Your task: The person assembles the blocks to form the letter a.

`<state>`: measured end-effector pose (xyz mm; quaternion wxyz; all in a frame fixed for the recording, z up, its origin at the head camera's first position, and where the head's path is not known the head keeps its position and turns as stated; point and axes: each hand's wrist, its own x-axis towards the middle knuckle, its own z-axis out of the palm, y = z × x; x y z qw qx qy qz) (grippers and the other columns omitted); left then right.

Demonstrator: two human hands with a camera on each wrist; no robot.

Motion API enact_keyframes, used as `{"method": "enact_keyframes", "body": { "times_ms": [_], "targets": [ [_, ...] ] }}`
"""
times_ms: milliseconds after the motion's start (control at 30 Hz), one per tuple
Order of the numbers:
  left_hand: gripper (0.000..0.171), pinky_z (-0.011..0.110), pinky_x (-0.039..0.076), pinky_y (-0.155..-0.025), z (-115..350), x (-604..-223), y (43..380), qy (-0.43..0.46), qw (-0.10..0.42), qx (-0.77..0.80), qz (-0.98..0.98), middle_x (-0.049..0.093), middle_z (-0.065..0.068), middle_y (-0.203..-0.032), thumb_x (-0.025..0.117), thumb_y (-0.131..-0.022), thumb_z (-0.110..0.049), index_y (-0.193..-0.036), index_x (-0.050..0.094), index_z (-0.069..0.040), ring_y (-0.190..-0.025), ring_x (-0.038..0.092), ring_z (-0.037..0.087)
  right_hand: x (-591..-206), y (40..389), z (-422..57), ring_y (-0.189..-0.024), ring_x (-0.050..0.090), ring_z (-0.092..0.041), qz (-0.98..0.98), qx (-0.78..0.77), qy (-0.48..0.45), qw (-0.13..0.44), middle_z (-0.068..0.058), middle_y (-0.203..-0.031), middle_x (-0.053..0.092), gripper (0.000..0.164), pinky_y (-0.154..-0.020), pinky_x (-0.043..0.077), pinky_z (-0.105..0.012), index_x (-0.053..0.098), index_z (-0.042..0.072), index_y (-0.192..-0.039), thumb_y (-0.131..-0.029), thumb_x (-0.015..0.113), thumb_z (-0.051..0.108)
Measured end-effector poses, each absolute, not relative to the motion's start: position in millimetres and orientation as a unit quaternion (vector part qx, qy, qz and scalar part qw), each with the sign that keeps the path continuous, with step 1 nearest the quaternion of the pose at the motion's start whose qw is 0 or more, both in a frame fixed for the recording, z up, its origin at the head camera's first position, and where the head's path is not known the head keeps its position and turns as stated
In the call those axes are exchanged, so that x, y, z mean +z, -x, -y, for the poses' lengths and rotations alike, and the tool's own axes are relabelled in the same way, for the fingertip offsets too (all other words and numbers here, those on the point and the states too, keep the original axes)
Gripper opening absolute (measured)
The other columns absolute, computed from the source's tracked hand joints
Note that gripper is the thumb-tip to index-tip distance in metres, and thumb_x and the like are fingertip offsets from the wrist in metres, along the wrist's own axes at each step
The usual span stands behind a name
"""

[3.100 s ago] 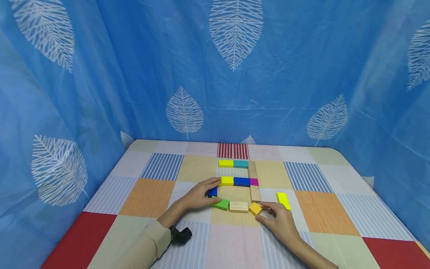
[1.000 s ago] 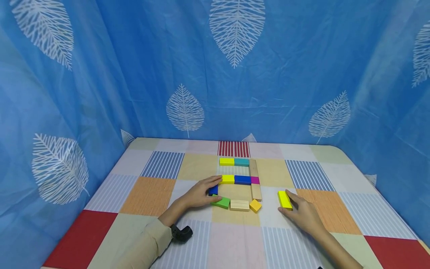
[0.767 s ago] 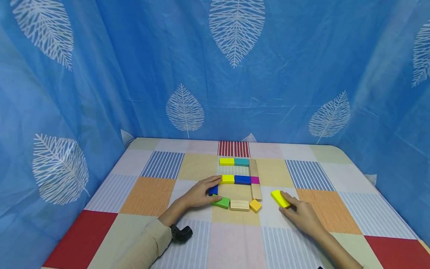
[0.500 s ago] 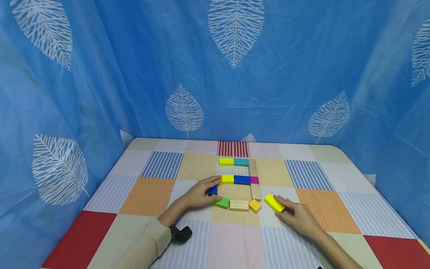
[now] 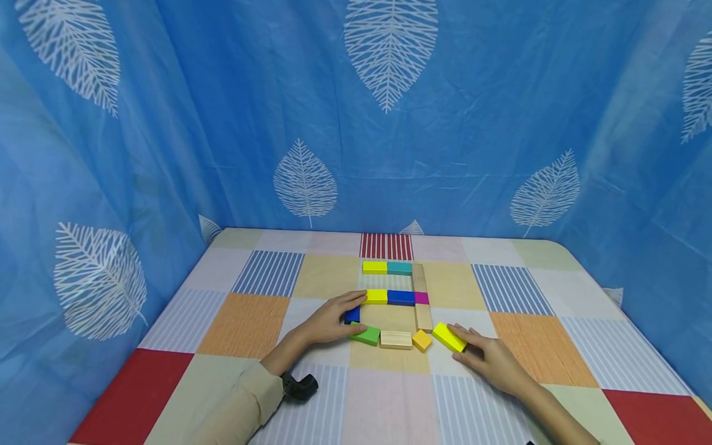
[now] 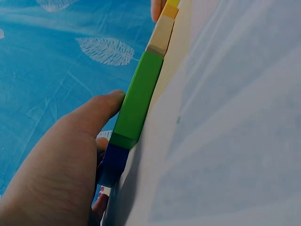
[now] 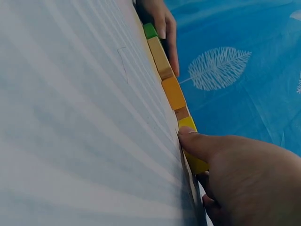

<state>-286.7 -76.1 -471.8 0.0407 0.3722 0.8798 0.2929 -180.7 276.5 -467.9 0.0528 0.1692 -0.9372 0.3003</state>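
My right hand (image 5: 492, 361) pinches a bright yellow block (image 5: 449, 337) between thumb and fingers, lying slanted at the right of the layout. Just left of it, apart by a small gap, is an orange-yellow square block (image 5: 422, 340). A plain wooden block (image 5: 396, 339) and a green block (image 5: 367, 335) continue the front row. My left hand (image 5: 325, 321) spreads over the left side. Its thumb rests on the green block (image 6: 136, 101), and its fingertips reach another yellow block (image 5: 376, 296). A dark blue block (image 5: 352, 315) is partly hidden beneath that hand.
Behind lie a blue block (image 5: 401, 298), a magenta block (image 5: 421, 298), wooden planks (image 5: 419, 278), and a back row with a yellow block (image 5: 375, 267) and a teal block (image 5: 399, 268). A patchwork cloth (image 5: 389, 402) covers the table; a blue leaf-print curtain (image 5: 445, 154) surrounds it.
My right hand has left the orange-yellow block, taken hold of the bright yellow block farther right, and slid it leftward while turning it slantwise. The left hand has stayed in place.
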Motion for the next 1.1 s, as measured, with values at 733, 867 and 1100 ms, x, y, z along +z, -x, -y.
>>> {"method": "enact_keyframes", "body": {
  "times_ms": [733,867,1100],
  "targets": [
    [0.069,0.043,0.025,-0.107,75.9,-474.2,288.6,-0.379,0.034,0.298,-0.875,0.03,-0.001,-0.147,0.057,-0.086,-0.049,-0.141,0.038,-0.012,-0.135,0.025,0.02,-471.0,182.1,-278.5,-0.116,0.048,-0.038,0.935,0.296,-0.186,0.066,-0.011,-0.131,0.052,0.053,-0.091,0.039,-0.051,0.053,0.011,-0.132,-0.084,0.067,0.031],
    [0.069,0.042,0.025,-0.107,75.9,-472.3,287.1,-0.381,0.035,0.304,-0.873,0.031,0.0,-0.147,0.058,-0.086,-0.048,-0.141,0.039,-0.011,-0.135,0.025,0.02,-471.1,182.0,-278.3,-0.116,0.048,-0.038,0.935,0.296,-0.182,0.065,-0.012,-0.131,0.052,0.053,-0.091,0.039,-0.051,0.053,0.012,-0.131,-0.084,0.067,0.031],
    [0.069,0.042,0.025,-0.107,75.8,-474.3,287.8,-0.377,0.035,0.3,-0.875,0.031,-0.001,-0.147,0.058,-0.086,-0.048,-0.141,0.039,-0.012,-0.135,0.025,0.019,-472.0,182.2,-277.1,-0.118,0.049,-0.033,0.938,0.289,-0.18,0.067,-0.01,-0.13,0.053,0.053,-0.091,0.041,-0.047,0.053,0.011,-0.131,-0.084,0.067,0.032]
  ]
}}
